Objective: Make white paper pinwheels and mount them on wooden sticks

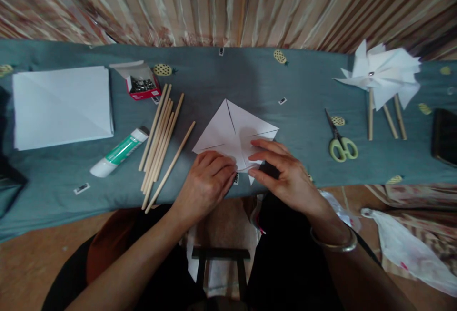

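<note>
A white square of paper lies on the cloth in front of me, turned like a diamond, with slits running inward from its corners. My left hand is closed at its lower left edge, fingers bent together and thumb by the near corner. The fingers of my right hand are apart and bent over the lower right edge, where they touch the paper. A small pointed flap hangs past the near edge by the right thumb. What lies beneath my fingers is hidden.
Left of the paper are several wooden sticks, a glue stick, a red box of small metal pieces and a paper stack. Scissors, paper pinwheels on sticks and a dark object lie to the right.
</note>
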`<state>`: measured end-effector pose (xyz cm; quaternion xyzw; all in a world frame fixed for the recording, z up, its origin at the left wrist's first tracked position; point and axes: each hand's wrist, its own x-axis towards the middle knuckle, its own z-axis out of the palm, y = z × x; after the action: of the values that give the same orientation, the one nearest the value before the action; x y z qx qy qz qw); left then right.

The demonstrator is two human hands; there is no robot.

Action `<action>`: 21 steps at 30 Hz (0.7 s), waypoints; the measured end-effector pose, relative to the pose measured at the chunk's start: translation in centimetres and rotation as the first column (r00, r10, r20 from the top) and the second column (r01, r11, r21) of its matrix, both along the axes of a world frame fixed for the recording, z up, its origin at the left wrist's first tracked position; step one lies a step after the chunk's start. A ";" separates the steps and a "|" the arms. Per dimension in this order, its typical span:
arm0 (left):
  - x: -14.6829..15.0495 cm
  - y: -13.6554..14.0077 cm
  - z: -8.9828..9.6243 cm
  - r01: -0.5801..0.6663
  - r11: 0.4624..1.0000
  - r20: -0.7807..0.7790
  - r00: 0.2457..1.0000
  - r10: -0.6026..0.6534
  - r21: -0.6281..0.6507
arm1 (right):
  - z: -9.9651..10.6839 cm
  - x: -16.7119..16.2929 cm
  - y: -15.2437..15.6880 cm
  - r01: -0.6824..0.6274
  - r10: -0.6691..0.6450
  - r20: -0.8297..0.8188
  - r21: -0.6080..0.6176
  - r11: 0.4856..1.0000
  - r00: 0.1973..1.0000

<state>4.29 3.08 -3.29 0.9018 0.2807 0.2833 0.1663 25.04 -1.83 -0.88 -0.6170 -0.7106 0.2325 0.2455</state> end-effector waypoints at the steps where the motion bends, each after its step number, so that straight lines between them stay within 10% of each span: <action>1: 0.0 0.0 0.0 -0.008 1.000 0.011 1.000 0.008 -0.018 | -0.1 -0.2 0.2 0.013 -0.013 -0.032 0.003 1.000 0.999; 21: 0.1 0.7 -0.3 -0.056 0.995 0.040 0.997 0.059 -0.088 | -1.0 -2.7 2.1 0.193 -0.193 -0.016 0.182 0.964 0.981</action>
<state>4.36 3.75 -3.57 0.8790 0.3150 0.2949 0.2031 22.38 0.30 -1.88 -0.6583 -0.6657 0.1408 0.3221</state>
